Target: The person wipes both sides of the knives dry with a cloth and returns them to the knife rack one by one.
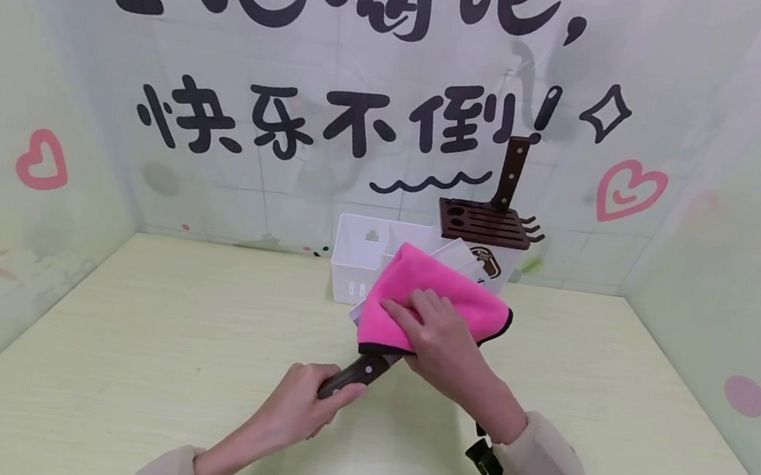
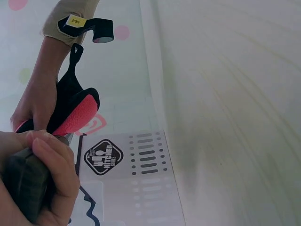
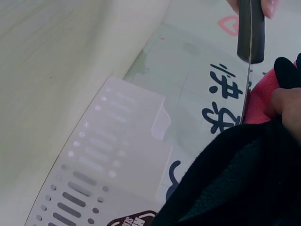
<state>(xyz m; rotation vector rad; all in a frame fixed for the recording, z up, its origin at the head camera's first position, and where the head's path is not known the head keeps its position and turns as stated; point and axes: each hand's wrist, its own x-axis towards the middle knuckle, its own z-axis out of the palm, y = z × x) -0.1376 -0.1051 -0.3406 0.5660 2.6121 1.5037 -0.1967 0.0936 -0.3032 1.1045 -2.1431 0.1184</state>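
My left hand point(image 1: 296, 405) grips the dark riveted handle point(image 1: 355, 377) of a broad-bladed cleaver, which points up and away to the right in the head view. A pink cloth point(image 1: 411, 281) with black edging is draped over most of the blade point(image 1: 458, 254); only corners of the metal show past it. My right hand point(image 1: 442, 344) holds the cloth against the blade, fingers bent on its pink side. In the right wrist view the blade appears edge-on below the handle point(image 3: 251, 35), beside the cloth's dark side point(image 3: 225, 169).
Behind the cloth stands a white knife holder point(image 1: 357, 254) with a brown slotted top point(image 1: 485, 225). Another dark-handled knife point(image 1: 513, 171) stands upright in it, and small hooks project at its right. The pale wooden table point(image 1: 124, 349) meets printed walls at the back and sides.
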